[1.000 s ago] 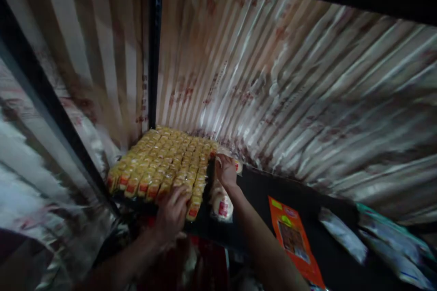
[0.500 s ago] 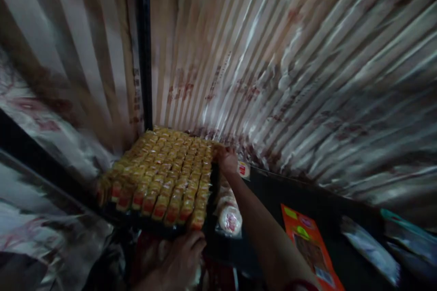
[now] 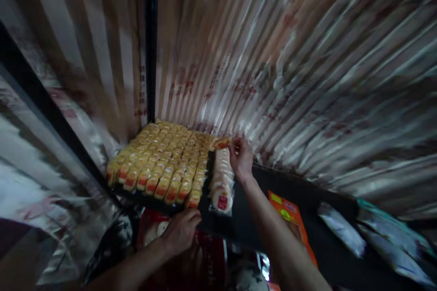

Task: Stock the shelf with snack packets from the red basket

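Note:
Rows of small yellow wrapped snacks, with orange labels on their front ends, stand packed together on a dark shelf. At the back right corner of the block, my right hand is closed on one end of a yellow wrapped snack. My left hand is at the front edge, fingers curled together against the front end of the rightmost row; what they grip, if anything, is hidden. Just right of the block lies a row of round white packs in clear wrap, below my right hand.
An orange packet lies on the dark shelf, partly behind my right forearm. Farther right are a white packet and teal-edged packs. Striped sheeting backs the shelf; a dark post stands at the corner.
My right hand has shifted right and slightly up, and a yellow wrapped snack now shows in its fingers. The white row is less covered. The camera view has shifted a little.

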Tool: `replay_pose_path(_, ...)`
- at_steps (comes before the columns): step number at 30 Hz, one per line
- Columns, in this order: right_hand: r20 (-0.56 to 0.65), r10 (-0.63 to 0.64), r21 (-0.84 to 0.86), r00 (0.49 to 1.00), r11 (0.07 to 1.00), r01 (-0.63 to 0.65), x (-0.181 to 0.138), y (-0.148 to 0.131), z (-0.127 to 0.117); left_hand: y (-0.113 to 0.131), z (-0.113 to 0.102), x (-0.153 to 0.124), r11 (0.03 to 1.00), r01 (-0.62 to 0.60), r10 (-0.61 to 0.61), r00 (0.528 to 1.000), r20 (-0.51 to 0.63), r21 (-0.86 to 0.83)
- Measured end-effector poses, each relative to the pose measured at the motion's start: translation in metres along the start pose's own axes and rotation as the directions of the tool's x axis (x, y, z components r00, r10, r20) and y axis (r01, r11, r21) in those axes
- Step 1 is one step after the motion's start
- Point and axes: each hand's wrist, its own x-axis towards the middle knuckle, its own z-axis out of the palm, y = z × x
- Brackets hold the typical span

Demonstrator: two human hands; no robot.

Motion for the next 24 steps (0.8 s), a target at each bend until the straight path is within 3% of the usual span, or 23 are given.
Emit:
replay_pose_path(5, 0.284, -0.011, 0.072, 0.959, 0.997, -0.01, -0.065, -0.052, -0.021, -0.001, 0.003, -0.011, 1.0, -0.008, 0.008, 1.0, 0.008, 0.004)
replay_pose_path(9, 0.357, -0.038, 0.081, 0.933, 0.997, 0.009, -0.115, -0.08, -0.015, -0.002, 0.001, -0.023, 1.0, -0.011, 0.011, 1.0, -0.017, 0.009)
replay_pose_path(11, 0.382, -0.062, 0.058, 0.922, 0.997, 0.043, -0.133, -0.089, -0.008, -0.004, 0.001, -0.031, 0.995, 0.089, -0.094, 0.99, -0.108, -0.053)
replay_pose_path(14, 0.417, -0.1, -0.016, 0.903, 0.993, 0.118, -0.154, -0.095, 0.004, -0.008, -0.002, -0.046, 0.942, 0.29, -0.331, 0.88, -0.34, -0.167)
replay_pose_path(16, 0.429, -0.122, -0.069, 0.895, 0.983, 0.167, -0.165, -0.095, 0.011, -0.011, -0.004, -0.053, 0.914, 0.353, -0.406, 0.8, -0.441, -0.2)
replay_pose_path(17, 0.43, -0.132, -0.094, 0.893, 0.977, 0.19, -0.169, -0.095, 0.014, -0.012, -0.006, -0.055, 0.911, 0.359, -0.412, 0.784, -0.464, -0.203)
replay_pose_path(24, 0.377, -0.117, -0.201, 0.919, 0.958, 0.204, -0.178, -0.093, 0.03, -0.019, -0.007, -0.035, 0.929, 0.308, -0.368, 0.831, -0.416, -0.206)
